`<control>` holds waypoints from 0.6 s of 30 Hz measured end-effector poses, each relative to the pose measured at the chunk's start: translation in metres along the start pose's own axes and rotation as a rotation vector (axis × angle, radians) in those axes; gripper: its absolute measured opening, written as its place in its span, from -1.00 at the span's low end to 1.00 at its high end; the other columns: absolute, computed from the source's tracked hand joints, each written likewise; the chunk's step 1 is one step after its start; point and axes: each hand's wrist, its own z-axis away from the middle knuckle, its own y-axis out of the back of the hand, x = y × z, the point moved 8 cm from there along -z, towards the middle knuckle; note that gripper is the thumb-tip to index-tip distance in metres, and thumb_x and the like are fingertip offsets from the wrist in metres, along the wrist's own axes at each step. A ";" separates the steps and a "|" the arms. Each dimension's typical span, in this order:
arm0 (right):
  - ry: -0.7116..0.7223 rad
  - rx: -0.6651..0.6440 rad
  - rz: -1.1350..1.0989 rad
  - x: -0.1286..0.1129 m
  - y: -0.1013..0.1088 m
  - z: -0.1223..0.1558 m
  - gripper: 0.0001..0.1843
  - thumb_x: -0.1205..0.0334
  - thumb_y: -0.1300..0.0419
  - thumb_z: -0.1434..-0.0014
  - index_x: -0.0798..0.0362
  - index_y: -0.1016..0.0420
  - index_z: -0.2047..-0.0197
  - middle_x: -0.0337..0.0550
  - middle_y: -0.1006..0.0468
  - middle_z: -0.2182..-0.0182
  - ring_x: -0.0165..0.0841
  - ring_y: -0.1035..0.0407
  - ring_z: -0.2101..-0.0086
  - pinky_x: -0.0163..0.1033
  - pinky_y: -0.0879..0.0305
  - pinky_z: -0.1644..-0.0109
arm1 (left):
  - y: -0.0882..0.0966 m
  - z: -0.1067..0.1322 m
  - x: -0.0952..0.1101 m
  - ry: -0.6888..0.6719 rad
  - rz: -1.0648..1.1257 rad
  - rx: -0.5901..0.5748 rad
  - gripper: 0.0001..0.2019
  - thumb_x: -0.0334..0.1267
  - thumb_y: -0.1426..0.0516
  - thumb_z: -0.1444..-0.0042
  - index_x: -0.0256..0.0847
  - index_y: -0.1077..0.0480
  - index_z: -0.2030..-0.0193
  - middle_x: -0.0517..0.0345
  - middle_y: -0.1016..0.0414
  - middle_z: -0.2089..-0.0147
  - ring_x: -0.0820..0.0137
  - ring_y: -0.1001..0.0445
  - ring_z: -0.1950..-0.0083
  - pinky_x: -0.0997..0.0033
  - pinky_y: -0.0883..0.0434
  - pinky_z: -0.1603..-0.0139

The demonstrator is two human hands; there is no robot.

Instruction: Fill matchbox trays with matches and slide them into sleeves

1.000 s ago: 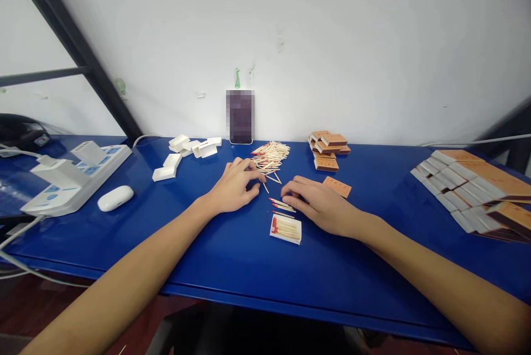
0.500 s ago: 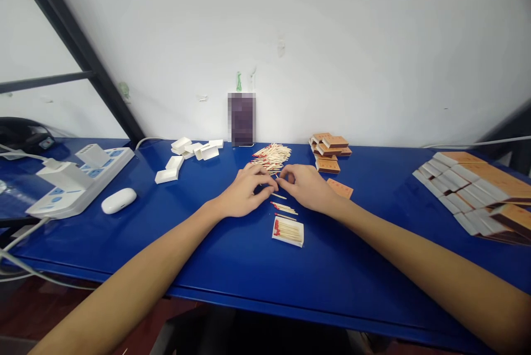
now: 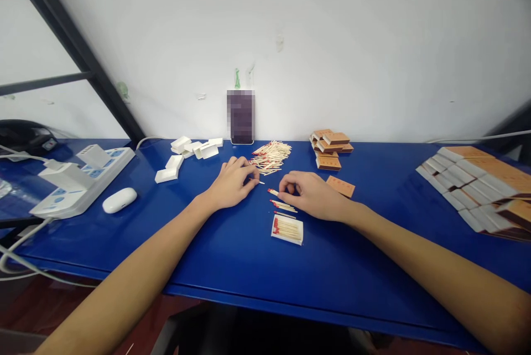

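Note:
My left hand pinches a match, whose pale end sticks out past the fingertips, just in front of the loose match pile. My right hand is closed at the fingertips on a match with its red head pointing left, low over the table. Below it lies a small row of red-headed matches. Nearer to me, a white matchbox tray holds several matches, heads to the left. An orange matchbox sleeve lies flat behind my right hand.
Several white trays sit at the back left, near a white earphone case and a power strip. A pile of orange matchboxes stands at the back right. Stacked matchboxes fill the far right. A phone leans on the wall.
My hands have moved apart: the left went left with a match, the right came slightly nearer to me, beside the row of matches.

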 end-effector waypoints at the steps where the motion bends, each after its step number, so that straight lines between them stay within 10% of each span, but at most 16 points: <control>1: 0.017 -0.008 0.003 -0.001 -0.001 -0.001 -0.86 0.16 -0.19 -0.17 0.01 -0.50 0.36 -0.28 -0.45 0.48 -0.41 -0.27 0.45 -0.28 -0.09 0.37 | -0.001 -0.001 0.000 0.012 -0.001 -0.007 -0.82 -0.19 -0.04 -0.30 -0.15 -0.44 0.20 0.07 -0.33 0.11 0.21 -0.25 0.05 0.13 -0.25 0.03; 12: -0.058 0.110 0.149 0.011 0.003 -0.020 -0.70 0.36 -0.04 -0.24 0.06 -0.53 0.04 -0.11 -0.57 0.31 -0.29 -0.42 0.29 -0.24 -0.20 0.20 | -0.013 -0.008 0.034 0.008 0.123 -0.033 -0.83 -0.18 -0.08 -0.26 -0.13 -0.48 0.23 0.08 -0.38 0.14 0.18 -0.29 0.00 0.09 -0.26 -0.04; 18: -0.045 0.075 0.264 0.009 -0.001 -0.024 -0.62 0.33 0.00 -0.29 0.00 -0.49 -0.10 -0.05 -0.60 0.19 -0.24 -0.44 0.18 -0.22 -0.20 0.15 | -0.003 -0.008 0.015 0.067 0.212 0.084 -0.74 -0.28 0.04 -0.31 -0.11 -0.50 0.14 0.11 -0.41 0.20 0.25 -0.32 0.07 0.14 -0.26 -0.02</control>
